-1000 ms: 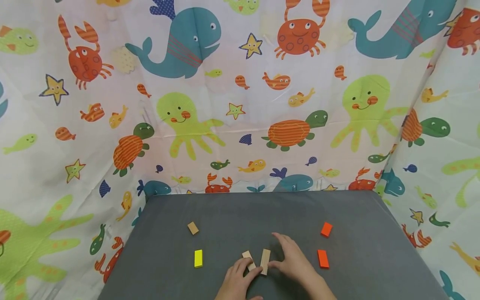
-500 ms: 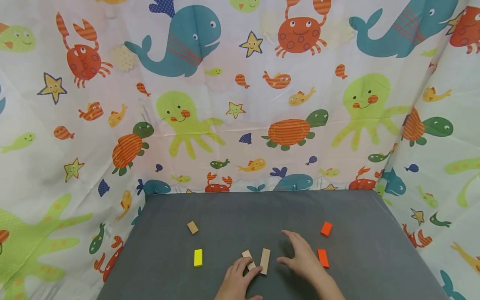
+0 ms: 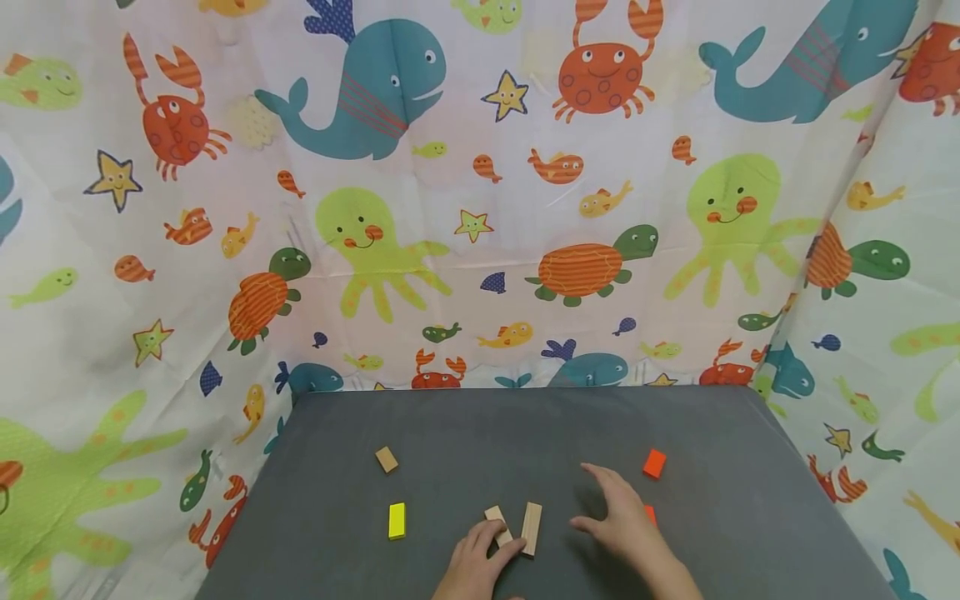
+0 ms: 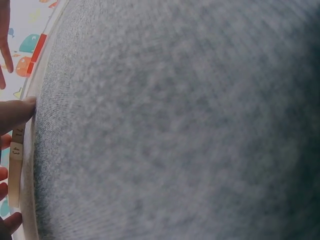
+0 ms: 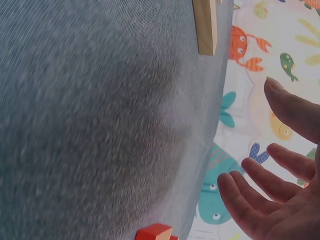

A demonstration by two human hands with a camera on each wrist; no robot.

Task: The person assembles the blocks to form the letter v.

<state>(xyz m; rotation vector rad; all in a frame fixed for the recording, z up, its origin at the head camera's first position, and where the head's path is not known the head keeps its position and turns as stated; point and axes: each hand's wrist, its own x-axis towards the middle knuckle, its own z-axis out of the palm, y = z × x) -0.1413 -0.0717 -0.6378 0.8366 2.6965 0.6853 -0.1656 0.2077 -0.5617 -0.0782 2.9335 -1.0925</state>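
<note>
- The left hand point(image 3: 476, 560) lies low on the grey worktop point(image 3: 465, 433), near its front edge, with its fingers curled over the short wooden block point(image 3: 497, 525); the thumb reaches the lower end of the long wooden block point(image 3: 532, 528), so the hand is grasping the pair of pale blocks.
- The two pale blocks lie flat, side by side and touching or nearly so (the short one slants a little to the left, the long one runs almost straight away from the person).
- In the left wrist view a fingertip point(image 4: 20, 111) presses at the worktop's edge beside a pale strip of wood point(image 4: 15, 170); most of that view is blurred grey cloth.
- The right hand point(image 3: 621, 521) hovers just to the right of the long block, released, with fingers spread and relaxed and gripping nothing; the right wrist view shows the same open palm point(image 5: 280, 200).
- An orange block point(image 3: 649, 513) peeks out from under the right hand's far side, mostly covered by it.
- A second orange block point(image 3: 654, 463) lies farther back, apart from the hand.
- A yellow block point(image 3: 397, 520) lies to the left of the left hand, and a small tan block point(image 3: 386, 459) lies behind it.
- A curtain point(image 3: 480, 192) printed with sea creatures hangs behind and beside the worktop.
</note>
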